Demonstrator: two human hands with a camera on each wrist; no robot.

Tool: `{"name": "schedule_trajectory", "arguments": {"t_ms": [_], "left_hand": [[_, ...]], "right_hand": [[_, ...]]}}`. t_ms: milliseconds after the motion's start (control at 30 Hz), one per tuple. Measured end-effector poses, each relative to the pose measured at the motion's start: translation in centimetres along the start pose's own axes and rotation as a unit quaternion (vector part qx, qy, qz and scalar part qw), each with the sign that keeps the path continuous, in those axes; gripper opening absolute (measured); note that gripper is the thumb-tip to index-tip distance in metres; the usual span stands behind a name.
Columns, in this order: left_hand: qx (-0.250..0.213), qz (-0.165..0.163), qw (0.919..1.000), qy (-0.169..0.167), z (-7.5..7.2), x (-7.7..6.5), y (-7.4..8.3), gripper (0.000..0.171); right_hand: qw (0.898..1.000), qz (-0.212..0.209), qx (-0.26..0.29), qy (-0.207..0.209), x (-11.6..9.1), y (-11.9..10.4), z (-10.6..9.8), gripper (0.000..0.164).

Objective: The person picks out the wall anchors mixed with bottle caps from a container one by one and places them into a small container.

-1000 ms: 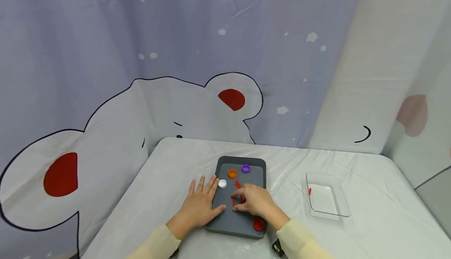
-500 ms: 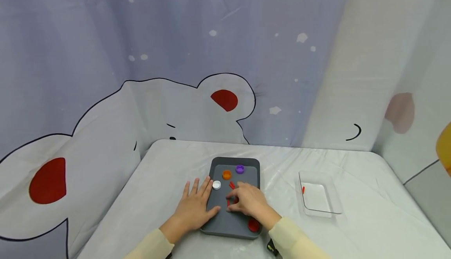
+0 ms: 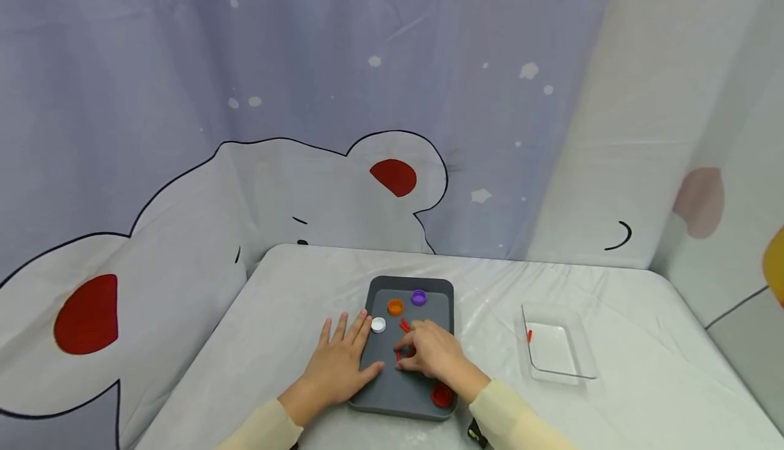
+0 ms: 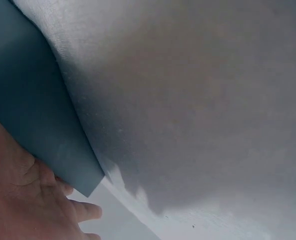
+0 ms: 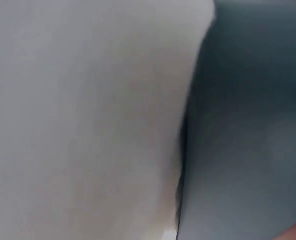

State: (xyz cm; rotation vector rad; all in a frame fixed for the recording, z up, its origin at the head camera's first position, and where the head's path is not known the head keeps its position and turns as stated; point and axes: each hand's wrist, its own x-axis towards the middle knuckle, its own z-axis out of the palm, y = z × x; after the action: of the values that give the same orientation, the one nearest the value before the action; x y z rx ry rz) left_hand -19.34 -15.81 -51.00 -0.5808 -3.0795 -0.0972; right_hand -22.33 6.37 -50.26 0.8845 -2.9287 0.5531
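A grey tray (image 3: 392, 395) lies on the table in the head view. My left hand (image 3: 335, 367) rests at its left rim, fingers spread and straight; in the left wrist view this hand (image 4: 23, 200) lies along the tray's outer wall (image 4: 38, 90). Over the tray's middle, my right hand (image 3: 436, 351) pinches a short red stick (image 3: 399, 355) between thumb and forefinger. Further red sticks (image 3: 405, 325) lie just beyond its fingers, partly hidden. The right wrist view shows mostly the tray's side (image 5: 242, 125).
Inside the tray are small round caps: white (image 3: 378, 325), orange (image 3: 395, 307), purple (image 3: 419, 297) and red (image 3: 442, 395). To the right stands a clear plastic box (image 3: 560, 374) with a red piece (image 3: 529, 335) in it. A printed curtain (image 3: 318, 62) hangs behind the table.
The head view has shifted slightly, so everything sits a little further left than a second ago. Both hands keep nearly the same places on the tray.
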Motion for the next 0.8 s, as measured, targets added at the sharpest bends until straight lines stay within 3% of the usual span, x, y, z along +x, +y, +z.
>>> {"name": "schedule_trajectory", "arguments": {"t_ms": [200, 467, 800], "left_hand": [[-0.003, -0.003, 1.0000, -0.004, -0.1, 0.1, 0.0, 0.088], [-0.007, -0.004, 1.0000, 0.004, -0.4, 0.3, 0.0, 0.088], [-0.020, -0.007, 0.9997, 0.007, -0.3, 0.0, -0.2, 0.089]], "right_hand": [[0.999, -0.015, 0.030, -0.001, 0.3, 0.3, -0.1, 0.024], [0.992, -0.027, 0.116, 0.047, -0.9, 0.8, -1.8, 0.018], [0.969, -0.005, 0.218, 0.118, -4.0, 3.5, -4.6, 0.020]]}}
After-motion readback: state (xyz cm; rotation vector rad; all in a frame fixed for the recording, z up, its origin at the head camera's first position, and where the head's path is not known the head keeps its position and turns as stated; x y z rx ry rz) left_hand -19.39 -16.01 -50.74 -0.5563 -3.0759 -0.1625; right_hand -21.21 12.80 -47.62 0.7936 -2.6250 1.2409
